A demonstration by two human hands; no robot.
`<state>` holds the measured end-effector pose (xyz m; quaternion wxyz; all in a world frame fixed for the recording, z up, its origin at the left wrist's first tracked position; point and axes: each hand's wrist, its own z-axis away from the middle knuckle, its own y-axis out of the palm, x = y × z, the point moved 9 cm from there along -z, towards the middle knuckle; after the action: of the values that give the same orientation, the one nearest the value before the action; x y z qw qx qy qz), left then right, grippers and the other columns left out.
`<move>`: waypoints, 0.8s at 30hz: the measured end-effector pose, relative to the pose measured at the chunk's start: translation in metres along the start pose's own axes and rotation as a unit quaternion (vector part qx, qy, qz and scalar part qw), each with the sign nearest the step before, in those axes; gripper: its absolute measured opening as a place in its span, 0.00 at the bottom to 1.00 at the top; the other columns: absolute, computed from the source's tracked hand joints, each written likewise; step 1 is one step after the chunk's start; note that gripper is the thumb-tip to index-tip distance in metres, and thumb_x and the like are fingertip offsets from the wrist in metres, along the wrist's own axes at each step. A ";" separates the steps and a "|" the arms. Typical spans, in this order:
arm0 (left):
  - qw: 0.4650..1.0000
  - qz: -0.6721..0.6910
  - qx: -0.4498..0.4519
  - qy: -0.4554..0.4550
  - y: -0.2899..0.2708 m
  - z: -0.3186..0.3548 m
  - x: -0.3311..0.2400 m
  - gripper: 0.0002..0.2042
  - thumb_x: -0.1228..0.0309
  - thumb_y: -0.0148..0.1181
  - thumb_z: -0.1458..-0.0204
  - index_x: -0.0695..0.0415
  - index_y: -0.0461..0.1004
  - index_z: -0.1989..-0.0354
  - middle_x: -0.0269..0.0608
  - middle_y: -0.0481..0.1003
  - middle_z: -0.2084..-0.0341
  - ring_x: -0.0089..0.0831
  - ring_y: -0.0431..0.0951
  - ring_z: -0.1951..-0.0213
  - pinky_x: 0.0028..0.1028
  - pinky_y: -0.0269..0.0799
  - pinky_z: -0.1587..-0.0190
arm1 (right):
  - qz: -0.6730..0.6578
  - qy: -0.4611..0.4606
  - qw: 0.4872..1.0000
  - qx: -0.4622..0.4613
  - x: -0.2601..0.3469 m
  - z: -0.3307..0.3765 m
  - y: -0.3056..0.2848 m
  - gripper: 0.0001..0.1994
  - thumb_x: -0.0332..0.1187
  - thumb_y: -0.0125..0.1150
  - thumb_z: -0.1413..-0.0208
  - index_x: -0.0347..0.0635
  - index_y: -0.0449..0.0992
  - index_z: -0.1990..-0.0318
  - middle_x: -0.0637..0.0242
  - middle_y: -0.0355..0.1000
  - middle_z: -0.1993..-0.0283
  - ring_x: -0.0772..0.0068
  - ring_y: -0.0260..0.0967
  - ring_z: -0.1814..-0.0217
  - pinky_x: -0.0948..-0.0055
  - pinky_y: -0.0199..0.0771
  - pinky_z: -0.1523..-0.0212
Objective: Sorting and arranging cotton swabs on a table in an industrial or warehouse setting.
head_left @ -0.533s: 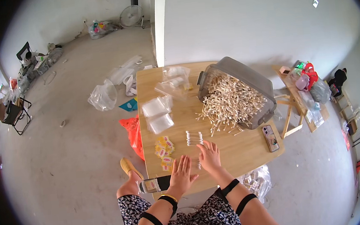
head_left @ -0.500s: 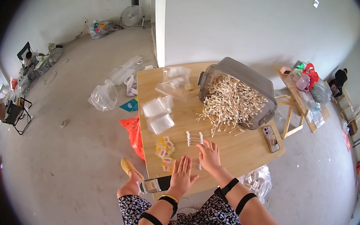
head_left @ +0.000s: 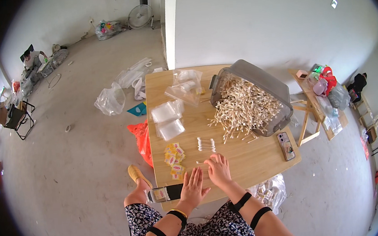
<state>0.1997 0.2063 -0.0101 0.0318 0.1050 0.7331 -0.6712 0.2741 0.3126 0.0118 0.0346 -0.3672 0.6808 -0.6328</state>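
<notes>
On the table [head_left: 246, 158], both hands rest near the front edge: the left hand [head_left: 193, 185] flat just beside the right hand [head_left: 218, 169], which lies to its right and slightly further in. Behind the right hand sits a small row of cotton swabs [head_left: 206, 144]. Left of the hands, toward the left edge, lies a cluster of small packets [head_left: 174, 159], and behind that 2 stacks of plastic bags [head_left: 167, 119]. A tipped bin [head_left: 254, 90] at the back right spills a pile of swabs [head_left: 244, 108] toward the middle. A phone [head_left: 285, 145] lies near the right front corner. A comb [head_left: 165, 194] lies at the front left corner.
</notes>
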 end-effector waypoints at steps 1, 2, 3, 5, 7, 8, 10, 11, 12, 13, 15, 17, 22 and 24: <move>1.000 -0.001 0.001 0.000 0.000 0.002 0.000 0.43 0.42 0.47 0.40 0.66 0.49 0.28 0.51 0.49 0.27 0.42 0.46 0.25 0.49 0.40 0.26 | -0.013 -0.006 1.000 0.008 0.003 0.006 0.000 0.15 0.26 0.60 0.50 0.53 0.78 0.54 0.62 0.65 0.42 0.53 0.57 0.33 0.51 0.61 0.38; 1.000 0.011 -0.010 0.004 -0.001 0.004 -0.001 0.42 0.44 0.49 0.40 0.67 0.50 0.28 0.53 0.49 0.27 0.43 0.46 0.25 0.49 0.40 0.26 | -0.014 -0.006 1.000 0.008 0.005 0.012 -0.002 0.15 0.26 0.60 0.50 0.53 0.78 0.54 0.62 0.65 0.42 0.53 0.57 0.33 0.51 0.61 0.38; 0.999 0.024 -0.021 0.010 -0.003 0.005 -0.003 0.42 0.45 0.50 0.40 0.69 0.50 0.29 0.56 0.49 0.27 0.44 0.47 0.25 0.50 0.41 0.26 | -0.009 -0.017 1.000 0.015 0.009 0.018 -0.004 0.15 0.26 0.59 0.49 0.52 0.78 0.53 0.62 0.65 0.42 0.52 0.58 0.33 0.51 0.62 0.38; 1.000 0.016 -0.017 0.011 -0.003 0.006 -0.002 0.42 0.45 0.51 0.40 0.69 0.50 0.29 0.56 0.49 0.27 0.44 0.47 0.25 0.50 0.41 0.26 | -0.006 -0.027 0.999 0.021 0.014 0.024 -0.006 0.15 0.25 0.58 0.47 0.52 0.79 0.53 0.61 0.66 0.43 0.51 0.58 0.33 0.51 0.62 0.38; 1.000 0.010 -0.016 0.015 -0.002 0.004 -0.004 0.42 0.45 0.51 0.40 0.69 0.50 0.29 0.56 0.49 0.27 0.44 0.47 0.25 0.50 0.41 0.26 | -0.030 -0.020 0.999 0.026 0.010 0.027 -0.007 0.16 0.26 0.59 0.49 0.52 0.78 0.52 0.63 0.66 0.41 0.54 0.57 0.31 0.51 0.60 0.36; 1.000 0.015 -0.014 0.014 -0.001 0.003 -0.004 0.42 0.45 0.50 0.40 0.69 0.51 0.29 0.56 0.48 0.27 0.44 0.47 0.25 0.49 0.41 0.26 | -0.029 -0.018 0.999 0.023 0.007 0.029 -0.010 0.16 0.26 0.59 0.49 0.52 0.78 0.52 0.63 0.66 0.41 0.54 0.57 0.31 0.51 0.60 0.36; 1.000 0.017 -0.012 0.012 -0.003 0.003 -0.003 0.42 0.45 0.50 0.40 0.68 0.51 0.29 0.55 0.48 0.27 0.44 0.46 0.25 0.49 0.40 0.26 | -0.073 -0.002 0.997 -0.024 -0.005 0.035 -0.020 0.19 0.29 0.61 0.48 0.50 0.76 0.46 0.63 0.65 0.37 0.54 0.58 0.30 0.50 0.58 0.33; 1.000 -0.011 0.009 0.009 0.000 0.004 -0.003 0.42 0.44 0.47 0.39 0.67 0.49 0.28 0.53 0.47 0.26 0.42 0.44 0.24 0.48 0.38 0.25 | -0.074 -0.001 0.997 -0.026 -0.008 0.041 -0.020 0.19 0.29 0.61 0.48 0.50 0.76 0.46 0.63 0.65 0.37 0.54 0.58 0.30 0.50 0.58 0.33; 0.999 -0.038 0.029 0.006 0.003 0.004 -0.002 0.42 0.43 0.44 0.38 0.66 0.47 0.27 0.50 0.46 0.26 0.40 0.42 0.24 0.48 0.36 0.25 | -0.055 0.007 0.998 -0.028 -0.011 0.049 -0.021 0.23 0.33 0.61 0.46 0.49 0.71 0.40 0.61 0.62 0.33 0.53 0.54 0.28 0.50 0.54 0.30; 0.999 -0.039 0.029 0.009 0.002 0.004 -0.002 0.42 0.43 0.44 0.38 0.66 0.47 0.27 0.50 0.46 0.26 0.40 0.42 0.24 0.48 0.36 0.25 | -0.035 0.014 0.999 -0.029 -0.013 0.054 -0.021 0.29 0.38 0.61 0.45 0.47 0.67 0.34 0.59 0.58 0.29 0.52 0.51 0.25 0.49 0.50 0.27; 0.997 -0.044 0.055 0.010 0.005 0.006 -0.001 0.42 0.42 0.42 0.37 0.65 0.46 0.26 0.49 0.46 0.25 0.39 0.41 0.24 0.48 0.34 0.25 | -0.016 0.001 1.000 0.014 -0.007 0.066 -0.015 0.33 0.40 0.60 0.43 0.43 0.59 0.31 0.56 0.53 0.26 0.51 0.47 0.23 0.49 0.45 0.25; 0.998 -0.043 0.046 0.014 0.004 0.008 0.001 0.42 0.42 0.41 0.37 0.65 0.47 0.27 0.49 0.46 0.26 0.40 0.43 0.24 0.48 0.35 0.25 | 0.000 -0.013 0.998 0.059 0.003 0.071 -0.007 0.38 0.43 0.59 0.42 0.40 0.52 0.27 0.53 0.49 0.23 0.49 0.42 0.20 0.49 0.40 0.23; 0.999 -0.017 0.024 0.023 -0.005 0.005 -0.001 0.42 0.40 0.38 0.37 0.65 0.48 0.27 0.48 0.47 0.26 0.40 0.43 0.24 0.49 0.34 0.25 | 0.032 -0.024 0.996 0.074 0.008 0.073 0.001 0.44 0.50 0.58 0.41 0.35 0.45 0.26 0.49 0.42 0.21 0.50 0.35 0.18 0.49 0.34 0.22; 0.999 -0.032 0.027 0.034 -0.007 0.000 -0.007 0.43 0.37 0.35 0.38 0.62 0.45 0.26 0.46 0.44 0.25 0.39 0.40 0.23 0.49 0.32 0.25 | 0.036 -0.020 0.996 0.077 0.004 0.075 0.001 0.45 0.51 0.58 0.41 0.34 0.45 0.26 0.49 0.42 0.21 0.50 0.35 0.18 0.50 0.33 0.22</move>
<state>0.2047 0.2045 -0.0018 -0.0178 0.1048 0.7187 -0.6871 0.3093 0.2478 -0.0018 0.0990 -0.3515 0.6416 -0.6745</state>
